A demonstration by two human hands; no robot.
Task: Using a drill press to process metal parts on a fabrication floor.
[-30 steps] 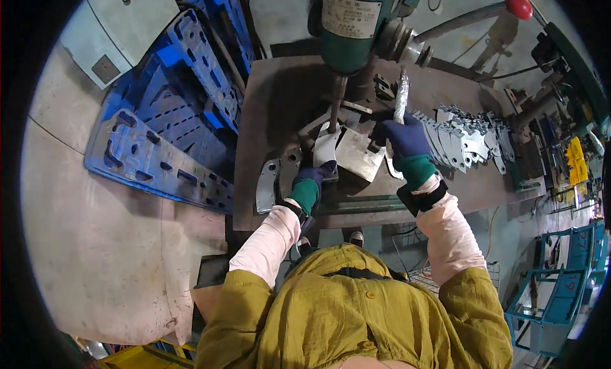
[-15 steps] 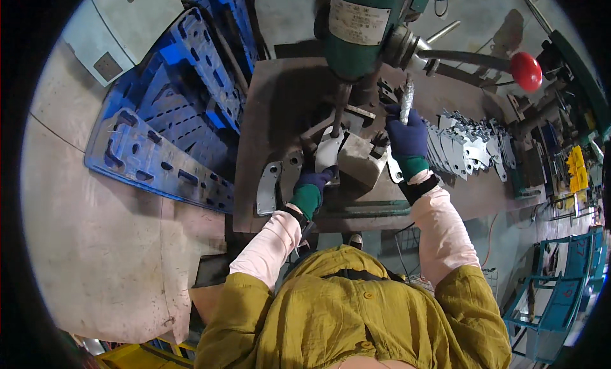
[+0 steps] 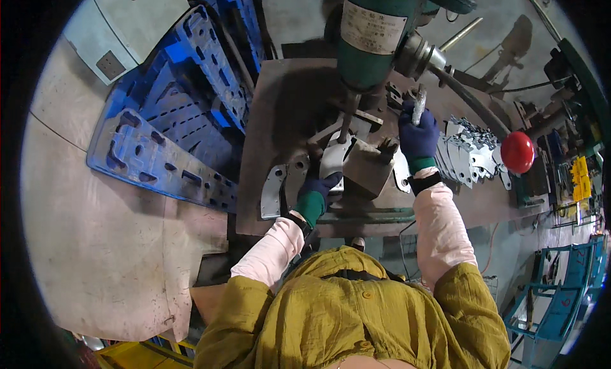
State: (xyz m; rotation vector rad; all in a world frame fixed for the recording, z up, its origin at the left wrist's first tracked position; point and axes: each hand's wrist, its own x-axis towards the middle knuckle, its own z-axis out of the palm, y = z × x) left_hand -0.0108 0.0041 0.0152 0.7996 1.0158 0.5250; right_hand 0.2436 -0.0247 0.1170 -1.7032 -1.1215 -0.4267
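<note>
My left hand [image 3: 316, 192], in a dark blue glove with a green cuff, grips the near end of a curved pale metal plate [image 3: 334, 158]. That plate lies beside a blocky metal fixture [image 3: 368, 170]. The drill bit [image 3: 348, 118] of a green drill press [image 3: 359, 69] comes down at the plate's far end; whether it cuts in, I cannot tell. My right hand [image 3: 419, 137], gloved the same way, is closed around a silver-wrapped feed lever [image 3: 419, 107]. Another lever of the press ends in a red ball knob [image 3: 517, 152].
Two curved plates [image 3: 273, 191] lie left of my left hand. Many similar plates [image 3: 468, 156] are piled on the right of the metal table [image 3: 270, 95]. Blue plastic pallets [image 3: 162, 146] stand at the left, blue metal racks [image 3: 560, 302] at the lower right.
The red-knobbed lever has swung down toward me, and my right hand has turned with the silver-wrapped lever. My left hand stays on the plate. The whole view has shifted slightly.
</note>
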